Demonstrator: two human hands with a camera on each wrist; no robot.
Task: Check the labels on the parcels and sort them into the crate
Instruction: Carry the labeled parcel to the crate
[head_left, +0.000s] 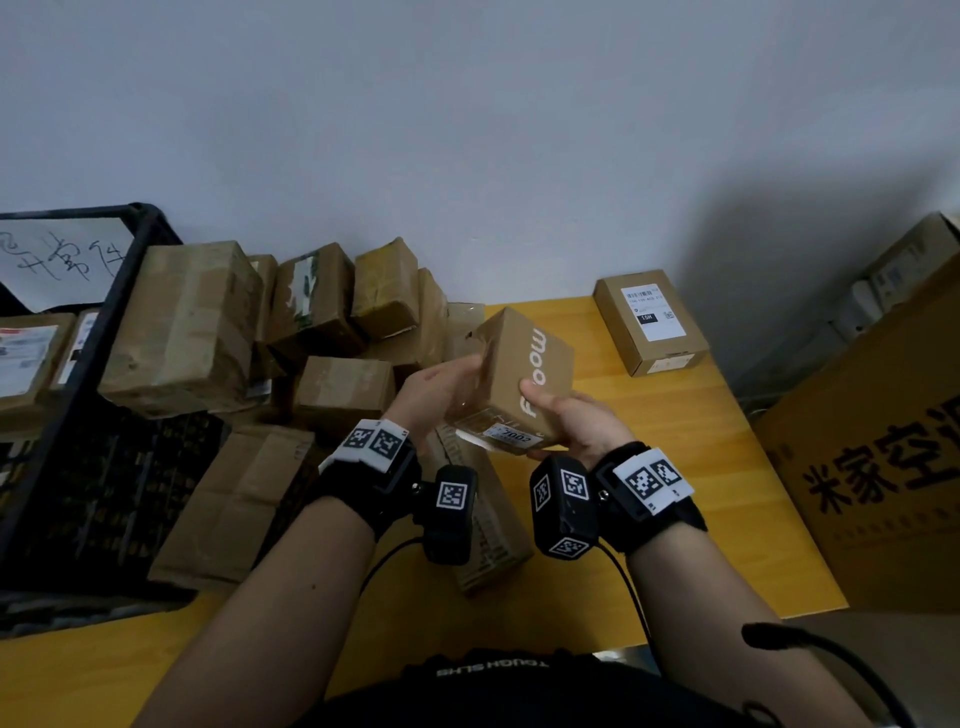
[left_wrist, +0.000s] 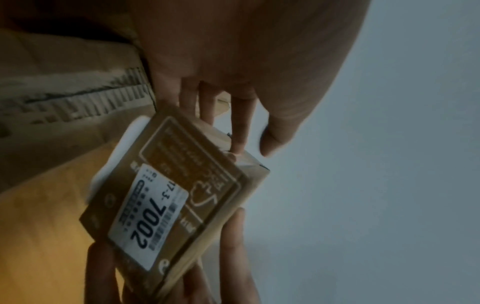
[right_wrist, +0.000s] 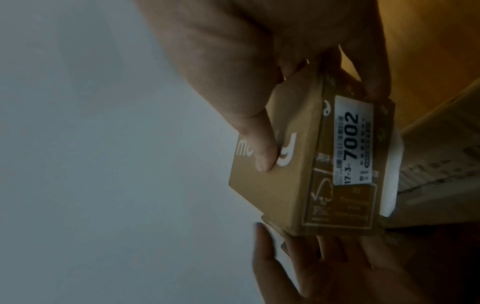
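Both hands, left hand (head_left: 435, 385) and right hand (head_left: 577, 422), clasp the parcel (head_left: 524, 370) between them.

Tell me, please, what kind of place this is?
Probably a small parcel sorting or pickup corner, not a large warehouse: a pile of taped cardboard parcels on a yellow table, a black crate holding labelled parcels, and a numbered label on the held box.

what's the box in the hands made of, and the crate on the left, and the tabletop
Held box: thin printed cardboard, smooth matte brown, sharp folded edges, with a glossy white paper label.
Crate: looks like black moulded plastic, going by its latticed wall.
Tabletop: yellow-orange with faint grain, so wood or a wood-look laminate; I can't tell which.
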